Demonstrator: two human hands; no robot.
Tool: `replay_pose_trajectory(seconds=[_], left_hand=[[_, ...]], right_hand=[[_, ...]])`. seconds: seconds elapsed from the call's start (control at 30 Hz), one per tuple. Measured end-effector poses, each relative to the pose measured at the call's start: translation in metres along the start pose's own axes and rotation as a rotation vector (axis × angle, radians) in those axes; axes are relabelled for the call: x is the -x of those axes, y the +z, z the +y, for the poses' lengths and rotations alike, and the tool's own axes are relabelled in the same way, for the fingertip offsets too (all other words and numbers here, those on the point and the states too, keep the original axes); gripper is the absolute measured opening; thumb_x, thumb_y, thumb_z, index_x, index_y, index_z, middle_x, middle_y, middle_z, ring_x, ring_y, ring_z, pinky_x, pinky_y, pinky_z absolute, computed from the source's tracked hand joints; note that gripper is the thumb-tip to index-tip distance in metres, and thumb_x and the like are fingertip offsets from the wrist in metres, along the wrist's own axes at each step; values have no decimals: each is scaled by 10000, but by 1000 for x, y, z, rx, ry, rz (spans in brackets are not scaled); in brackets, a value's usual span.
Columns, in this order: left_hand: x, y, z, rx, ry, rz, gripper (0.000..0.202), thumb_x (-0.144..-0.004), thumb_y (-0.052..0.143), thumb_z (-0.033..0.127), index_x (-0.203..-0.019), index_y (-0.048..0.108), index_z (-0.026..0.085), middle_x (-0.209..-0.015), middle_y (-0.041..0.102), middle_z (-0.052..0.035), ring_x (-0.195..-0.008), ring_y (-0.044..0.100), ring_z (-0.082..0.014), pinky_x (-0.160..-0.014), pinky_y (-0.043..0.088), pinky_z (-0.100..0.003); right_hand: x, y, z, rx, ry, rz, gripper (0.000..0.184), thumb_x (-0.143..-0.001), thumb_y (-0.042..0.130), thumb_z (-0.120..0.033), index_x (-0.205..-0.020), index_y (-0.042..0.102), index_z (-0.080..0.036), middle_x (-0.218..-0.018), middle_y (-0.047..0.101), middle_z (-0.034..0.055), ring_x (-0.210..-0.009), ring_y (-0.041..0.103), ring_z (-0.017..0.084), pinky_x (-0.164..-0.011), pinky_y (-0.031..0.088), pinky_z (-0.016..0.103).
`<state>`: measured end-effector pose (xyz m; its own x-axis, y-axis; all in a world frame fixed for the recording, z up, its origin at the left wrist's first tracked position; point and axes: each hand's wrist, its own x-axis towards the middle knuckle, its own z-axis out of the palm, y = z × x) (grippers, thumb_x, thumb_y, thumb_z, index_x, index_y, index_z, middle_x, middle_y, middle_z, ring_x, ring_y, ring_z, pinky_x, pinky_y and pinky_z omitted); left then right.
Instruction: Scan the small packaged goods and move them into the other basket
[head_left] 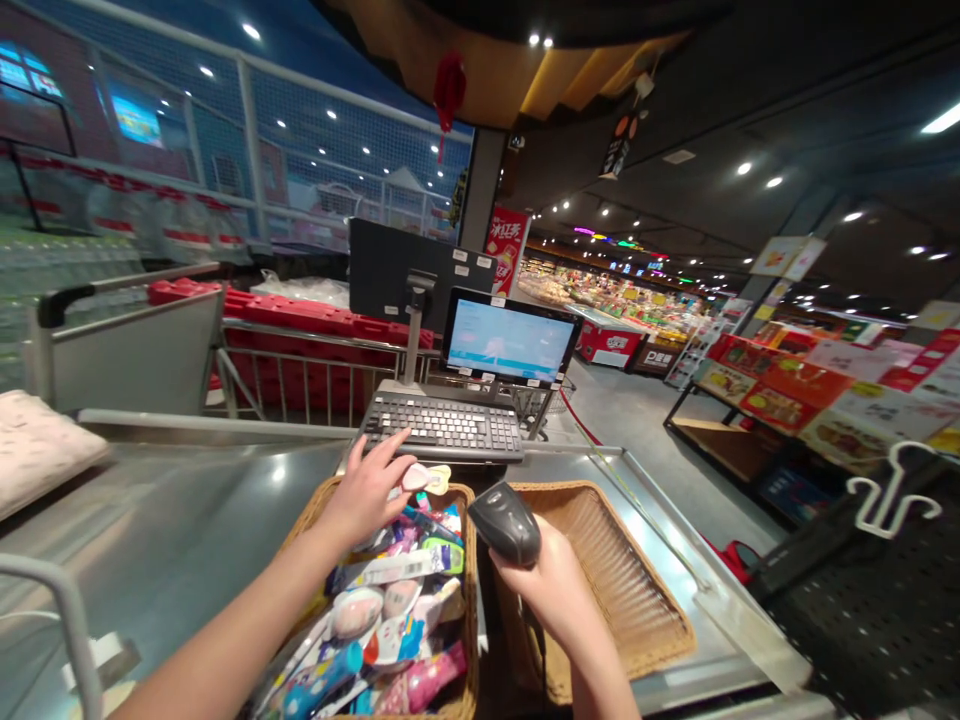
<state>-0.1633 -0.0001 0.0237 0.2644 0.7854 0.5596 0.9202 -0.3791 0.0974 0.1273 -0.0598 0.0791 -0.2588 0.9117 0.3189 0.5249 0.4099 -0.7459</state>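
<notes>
My left hand (373, 492) stretches over the far left corner of a wicker basket (470, 600), fingers spread and fingertips at the near left edge of a black keyboard (450, 425). Whether they press a key I cannot tell. Small colourful packaged goods fill this basket, among them a pink item (427, 680) and a white strip with a barcode (397, 567). In my right hand (551, 575) is a black barcode scanner (506, 522), its head pointing up and left. Below it lies a second wicker basket (630, 580), whose ribbed inside shows; my arm hides part of it.
Beyond the keyboard stand a lit monitor (510, 338) and a dark screen seen from behind (386, 275). A metal counter (195, 530) spreads on the left, with a pale patterned cushion-like item (41, 450) at its edge. White hangers (892, 495) hang at the right.
</notes>
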Motion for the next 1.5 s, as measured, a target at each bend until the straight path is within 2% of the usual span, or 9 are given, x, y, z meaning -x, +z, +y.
replay_pose_trajectory(seconds=[0.13, 0.3, 0.53, 0.73, 0.9, 1.03, 1.23, 1.37, 1.5], left_hand=[[20, 8, -7, 22, 3, -89, 329, -784, 576, 259, -1109, 619, 233, -1524, 422, -167, -1364, 448, -319, -1164, 168, -639], [41, 16, -11, 57, 3, -179, 373, -763, 584, 240, -1133, 626, 240, -1504, 455, -150, -1387, 421, -312, -1169, 146, -636], [53, 18, -12, 75, -26, -318, 272, -734, 642, 282, -1000, 654, 230, -1519, 433, -160, -1398, 403, -328, -1155, 149, -659], [30, 21, -3, 110, -25, -263, 370, -849, 588, 440, -1149, 643, 230, -1512, 439, -171, -1360, 451, -325, -1133, 249, -646], [-17, 41, 48, 164, 116, -187, 336, -862, 598, 401, -1144, 644, 223, -1516, 432, -169, -1410, 379, -331, -1140, 229, -655], [-54, 71, 107, 170, 254, -202, 359, -835, 642, 391, -1138, 647, 198, -1527, 414, -177, -1460, 280, -347, -1157, 195, -649], [-88, 141, 179, 138, 416, -442, 288, -854, 599, 360, -1042, 704, 170, -1489, 469, -180, -1449, 311, -342, -1181, 177, -610], [-99, 189, 211, 130, 503, -558, 285, -838, 593, 290, -1050, 723, 151, -1475, 484, -193, -1453, 307, -332, -1194, 143, -588], [-101, 241, 228, 103, 529, -689, 311, -853, 561, 245, -1119, 713, 191, -1491, 472, -164, -1429, 365, -297, -1188, 176, -562]], right_hand=[[0, 8, -4, 22, -2, -14, 86, -733, 672, -218, -801, 691, -169, -748, 698, 25, -684, 635, 196, -652, 489, 268], [3, 18, -1, 4, -14, -19, 99, -736, 646, -163, -829, 682, -170, -804, 709, 25, -744, 647, 197, -680, 484, 260], [9, 25, 2, 12, 8, -9, 88, -738, 656, -193, -818, 671, -158, -809, 709, 43, -747, 642, 207, -702, 486, 284], [17, 2, 7, -2, 56, 58, 100, -739, 664, -223, -816, 674, -159, -794, 706, 45, -722, 642, 198, -670, 499, 272], [30, -42, 28, 86, 121, 193, 143, -740, 645, -297, -766, 671, -158, -763, 696, 56, -721, 654, 217, -682, 509, 298], [44, -77, 48, 123, 174, 305, 214, -731, 645, -352, -801, 682, -153, -771, 711, 71, -715, 670, 230, -683, 525, 314], [59, -117, 67, 112, 235, 397, 224, -708, 642, -364, -793, 695, -163, -760, 723, 79, -697, 688, 243, -667, 550, 332], [61, -134, 84, 83, 236, 421, 193, -709, 643, -313, -828, 687, -168, -788, 716, 65, -719, 681, 232, -698, 555, 329], [58, -146, 103, 47, 252, 406, 157, -703, 652, -266, -827, 676, -172, -797, 709, 57, -719, 670, 222, -682, 547, 315]])
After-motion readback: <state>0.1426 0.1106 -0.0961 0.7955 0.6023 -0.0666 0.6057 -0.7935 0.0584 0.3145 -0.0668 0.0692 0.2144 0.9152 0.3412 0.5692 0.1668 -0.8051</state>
